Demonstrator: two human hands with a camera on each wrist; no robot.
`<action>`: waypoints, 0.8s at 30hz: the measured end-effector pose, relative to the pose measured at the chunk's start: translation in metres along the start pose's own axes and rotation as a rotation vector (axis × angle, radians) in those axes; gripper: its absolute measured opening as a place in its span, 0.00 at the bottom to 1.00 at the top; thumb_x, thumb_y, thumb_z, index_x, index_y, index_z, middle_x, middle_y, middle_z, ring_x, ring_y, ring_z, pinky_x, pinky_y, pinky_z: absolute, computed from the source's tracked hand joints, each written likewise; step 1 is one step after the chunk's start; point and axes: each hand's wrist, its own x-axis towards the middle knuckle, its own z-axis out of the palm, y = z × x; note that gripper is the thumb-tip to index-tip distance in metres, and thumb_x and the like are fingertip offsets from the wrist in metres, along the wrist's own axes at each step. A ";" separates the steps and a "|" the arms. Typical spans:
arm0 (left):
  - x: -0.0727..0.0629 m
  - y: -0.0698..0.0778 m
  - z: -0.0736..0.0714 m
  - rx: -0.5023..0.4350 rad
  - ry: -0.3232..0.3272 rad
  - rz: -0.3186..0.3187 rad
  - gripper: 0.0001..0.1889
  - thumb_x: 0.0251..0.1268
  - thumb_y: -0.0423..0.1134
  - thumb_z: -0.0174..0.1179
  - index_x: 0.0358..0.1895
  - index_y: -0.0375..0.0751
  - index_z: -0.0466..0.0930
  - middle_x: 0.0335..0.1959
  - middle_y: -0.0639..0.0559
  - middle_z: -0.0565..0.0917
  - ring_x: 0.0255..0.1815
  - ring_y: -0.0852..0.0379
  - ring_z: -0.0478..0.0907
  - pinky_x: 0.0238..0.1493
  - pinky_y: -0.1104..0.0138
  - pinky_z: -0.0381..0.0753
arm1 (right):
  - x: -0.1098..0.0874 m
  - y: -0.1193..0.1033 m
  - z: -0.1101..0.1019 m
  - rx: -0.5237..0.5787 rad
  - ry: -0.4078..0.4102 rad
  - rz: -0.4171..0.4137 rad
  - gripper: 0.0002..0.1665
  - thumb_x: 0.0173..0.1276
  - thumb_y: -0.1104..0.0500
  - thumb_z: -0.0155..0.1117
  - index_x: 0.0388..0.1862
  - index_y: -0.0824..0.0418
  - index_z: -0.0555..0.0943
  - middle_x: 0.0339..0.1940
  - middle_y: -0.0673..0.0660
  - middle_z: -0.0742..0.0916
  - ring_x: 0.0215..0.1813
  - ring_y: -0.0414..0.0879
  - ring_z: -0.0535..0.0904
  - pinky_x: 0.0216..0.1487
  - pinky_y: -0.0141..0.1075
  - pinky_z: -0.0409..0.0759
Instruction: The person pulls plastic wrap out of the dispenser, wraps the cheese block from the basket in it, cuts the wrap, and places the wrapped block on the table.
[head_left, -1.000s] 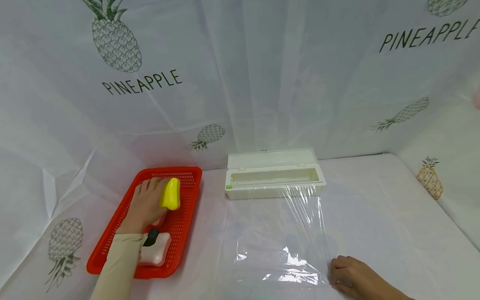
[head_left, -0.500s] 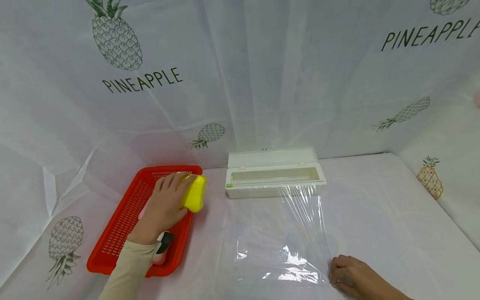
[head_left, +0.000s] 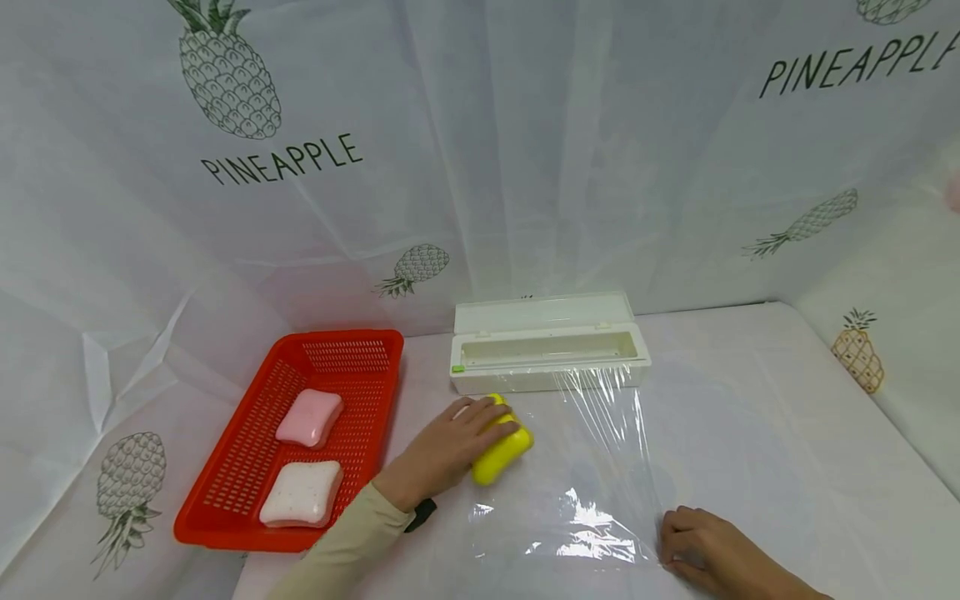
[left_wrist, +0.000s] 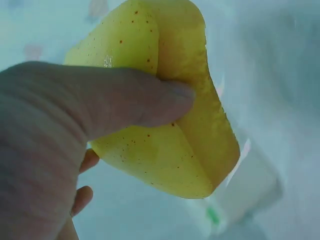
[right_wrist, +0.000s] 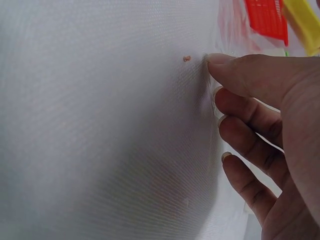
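Clamped between thumb and fingers of the left hand (head_left: 446, 450): yellow soap (head_left: 498, 457), over the left part of the plastic wrap (head_left: 585, 521); cannot tell whether touching it. At the near right corner of the wrap, with curled fingers pinching the film: right hand (head_left: 697, 546). Behind, under the far end of the film: white box (head_left: 495, 385) with raised lid. To the left: red basket (head_left: 225, 533) with pink soap (head_left: 309, 418) and white soap (head_left: 300, 493).
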 end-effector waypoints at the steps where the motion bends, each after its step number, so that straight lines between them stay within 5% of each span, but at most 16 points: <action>1: 0.005 0.006 0.005 0.005 -0.026 0.024 0.36 0.63 0.29 0.72 0.73 0.53 0.72 0.73 0.52 0.76 0.76 0.49 0.71 0.76 0.56 0.70 | 0.000 0.000 0.000 0.001 0.002 0.000 0.16 0.51 0.58 0.84 0.32 0.41 0.86 0.39 0.35 0.81 0.40 0.29 0.74 0.42 0.19 0.73; 6: 0.028 0.032 0.027 0.090 -0.126 0.142 0.36 0.65 0.30 0.71 0.74 0.58 0.71 0.75 0.57 0.73 0.78 0.54 0.69 0.78 0.62 0.65 | -0.003 0.000 0.001 0.002 0.008 0.005 0.14 0.52 0.58 0.84 0.32 0.41 0.86 0.40 0.35 0.81 0.40 0.30 0.75 0.43 0.19 0.73; 12: 0.042 0.056 0.044 0.167 -0.161 0.232 0.31 0.75 0.32 0.63 0.76 0.63 0.71 0.78 0.62 0.71 0.80 0.59 0.66 0.79 0.65 0.62 | -0.004 -0.001 0.002 0.010 0.016 0.020 0.18 0.48 0.61 0.84 0.33 0.41 0.86 0.40 0.35 0.81 0.40 0.30 0.75 0.43 0.19 0.72; 20: 0.052 0.070 0.053 0.236 -0.189 0.313 0.38 0.70 0.38 0.71 0.79 0.67 0.67 0.81 0.65 0.67 0.83 0.61 0.60 0.81 0.67 0.59 | -0.003 0.000 0.003 0.007 0.012 0.022 0.15 0.51 0.60 0.84 0.32 0.42 0.86 0.40 0.35 0.81 0.40 0.29 0.74 0.42 0.20 0.72; 24: 0.054 0.074 0.055 0.264 -0.183 0.336 0.35 0.74 0.38 0.67 0.79 0.67 0.66 0.82 0.66 0.66 0.83 0.62 0.60 0.81 0.67 0.58 | -0.003 0.001 0.002 -0.002 0.001 0.017 0.14 0.54 0.59 0.84 0.31 0.42 0.86 0.40 0.35 0.81 0.40 0.30 0.74 0.42 0.19 0.72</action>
